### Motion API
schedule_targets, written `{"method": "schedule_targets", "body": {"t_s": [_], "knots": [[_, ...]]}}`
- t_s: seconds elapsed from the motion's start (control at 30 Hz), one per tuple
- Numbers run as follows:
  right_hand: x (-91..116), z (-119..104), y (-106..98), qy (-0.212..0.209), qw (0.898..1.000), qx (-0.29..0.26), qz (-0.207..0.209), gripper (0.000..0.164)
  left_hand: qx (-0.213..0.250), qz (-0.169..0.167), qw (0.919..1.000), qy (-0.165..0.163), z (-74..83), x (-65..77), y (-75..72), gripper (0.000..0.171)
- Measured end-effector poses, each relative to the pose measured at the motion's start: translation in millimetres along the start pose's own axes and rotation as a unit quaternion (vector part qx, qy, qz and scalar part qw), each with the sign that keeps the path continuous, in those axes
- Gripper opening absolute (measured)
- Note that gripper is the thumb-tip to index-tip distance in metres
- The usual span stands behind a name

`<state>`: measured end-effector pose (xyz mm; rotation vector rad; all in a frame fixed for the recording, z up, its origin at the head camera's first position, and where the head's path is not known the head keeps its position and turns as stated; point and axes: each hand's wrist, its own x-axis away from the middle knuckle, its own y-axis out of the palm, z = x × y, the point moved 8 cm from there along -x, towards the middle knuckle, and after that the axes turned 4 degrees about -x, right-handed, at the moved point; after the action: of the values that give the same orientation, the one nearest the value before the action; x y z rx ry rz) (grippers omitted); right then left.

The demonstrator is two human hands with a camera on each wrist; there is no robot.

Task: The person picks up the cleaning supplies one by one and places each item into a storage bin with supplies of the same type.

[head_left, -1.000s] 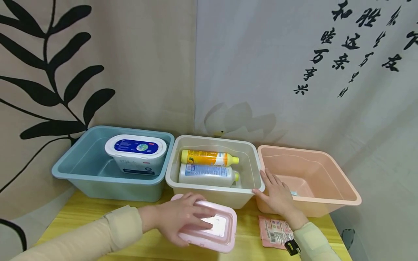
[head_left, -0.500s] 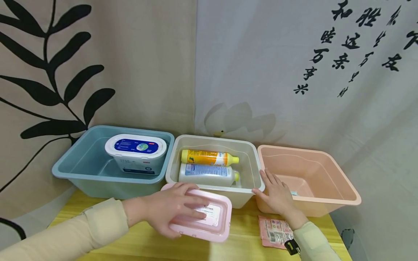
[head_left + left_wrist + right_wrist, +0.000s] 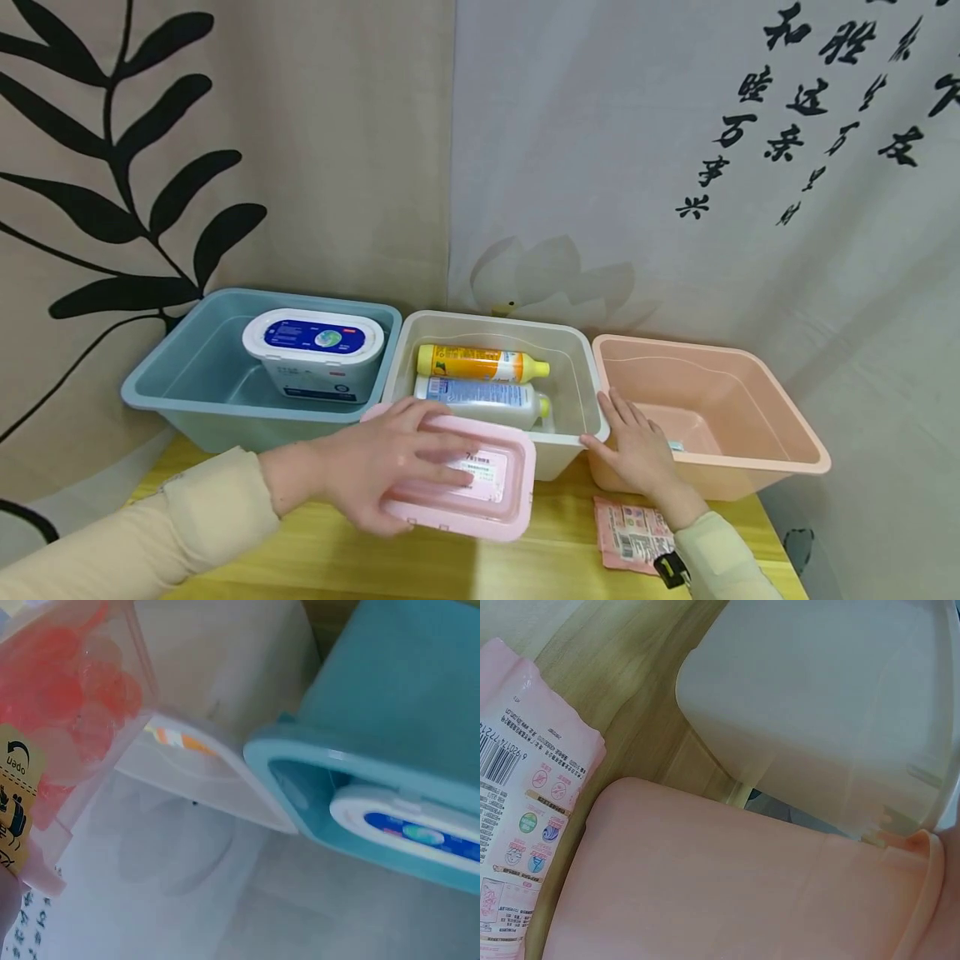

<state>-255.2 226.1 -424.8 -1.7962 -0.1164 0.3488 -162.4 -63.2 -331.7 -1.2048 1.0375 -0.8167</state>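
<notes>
While a printed curtain (image 3: 360, 125) hangs at the back, 3 tubs stand in a row on the wooden table (image 3: 300, 558). The left arm (image 3: 150, 542) slants in from the lower left, its hand (image 3: 382, 462) palm down, thumb at the near edge of the pink box (image 3: 491, 479) and fingers spread across its lid; that grip is clamped on the box. The right arm (image 3: 727, 562) rises from the lower right; its hand (image 3: 633, 446) rests where 2 tub rims meet, its fingers straight and apart, clasping nothing.

At left, the blue tub (image 3: 247, 429) contains an upright white box (image 3: 315, 375). In the middle, the grey tub (image 3: 558, 458) has 2 bottles lying side by side: the white bottle (image 3: 480, 398) nearer, the yellow bottle (image 3: 472, 364) behind. At right, the peach tub (image 3: 720, 375) has a small bluish thing at its near wall, too small to identify.

The pink box is in front of the grey tub, hiding part of its near rim; the left wrist view shows red pieces (image 3: 56, 697) through its clear side. A pink packet (image 3: 632, 533) lies on the table before the peach tub, partly behind the right arm's black strap (image 3: 670, 569).
</notes>
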Motion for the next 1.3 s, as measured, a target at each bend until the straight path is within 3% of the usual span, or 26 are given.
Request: {"method": "schedule_targets", "body": {"t_s": [0.43, 0.8, 1.3], "knots": [[0.2, 3.0, 1.4, 0.005, 1.000, -0.001, -0.008, 0.078, -0.041, 0.049, 0.9971, -0.042, -27.9, 16.5, -21.6, 0.067], [-0.9, 3.6, 3.0, 0.007, 1.000, -0.001, -0.011, 0.078, -0.121, 0.116, 0.9835, -0.070, -61.0, 39.8, -35.5, 0.073], [0.1, 0.3, -0.9, -0.005, 1.000, -0.009, 0.013, 0.078, -0.144, 0.114, 0.9741, -0.131, -94.5, 67.7, -45.0, 0.072]]}}
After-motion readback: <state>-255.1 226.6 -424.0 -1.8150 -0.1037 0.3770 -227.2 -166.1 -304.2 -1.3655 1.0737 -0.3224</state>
